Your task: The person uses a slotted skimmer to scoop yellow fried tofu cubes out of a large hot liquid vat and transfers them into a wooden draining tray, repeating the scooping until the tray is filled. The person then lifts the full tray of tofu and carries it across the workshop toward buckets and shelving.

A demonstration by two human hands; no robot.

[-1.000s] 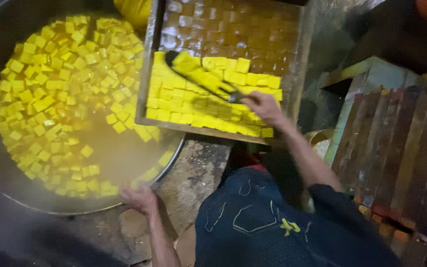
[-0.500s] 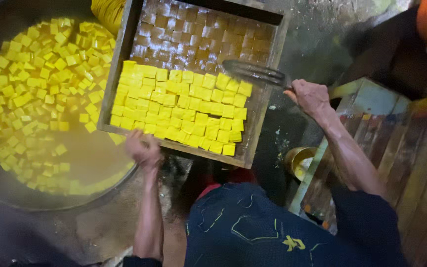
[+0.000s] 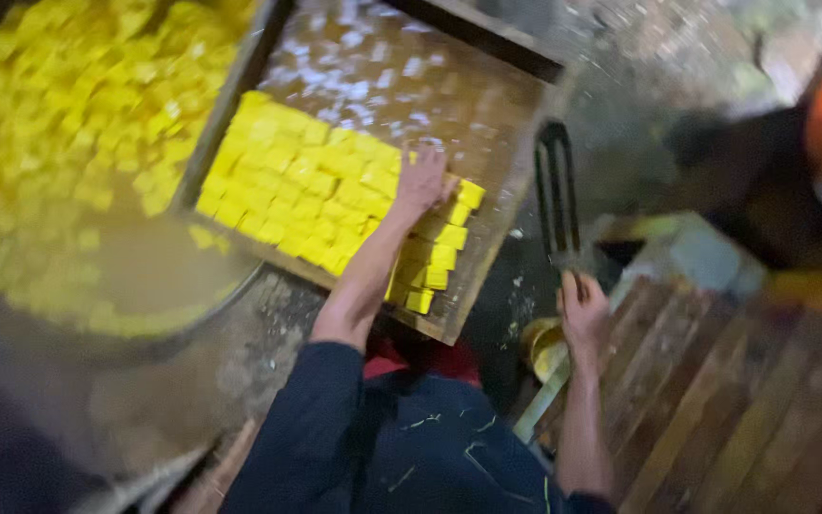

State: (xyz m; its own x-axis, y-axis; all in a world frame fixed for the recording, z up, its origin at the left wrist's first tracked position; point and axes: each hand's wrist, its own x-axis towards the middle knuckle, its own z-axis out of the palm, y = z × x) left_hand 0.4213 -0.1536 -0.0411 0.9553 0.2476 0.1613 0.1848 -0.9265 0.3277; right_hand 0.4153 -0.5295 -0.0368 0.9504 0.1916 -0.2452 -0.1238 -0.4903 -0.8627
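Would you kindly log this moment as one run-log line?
left hand: flat on yellow cubes | wooden tray: partly filled | right hand: holding dark slotted tool beside tray

The left hand (image 3: 420, 181) lies flat on the yellow cubes (image 3: 316, 190) in the wooden tray (image 3: 487, 257); right of the tray, the right hand (image 3: 584, 309) grips a dark slotted spatula (image 3: 557, 195) (blurred).

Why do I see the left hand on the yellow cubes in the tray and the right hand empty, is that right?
Not quite: the right hand is not empty, it holds a dark slotted tool. The head view shows this. The left hand does rest on the yellow cubes in the tray.
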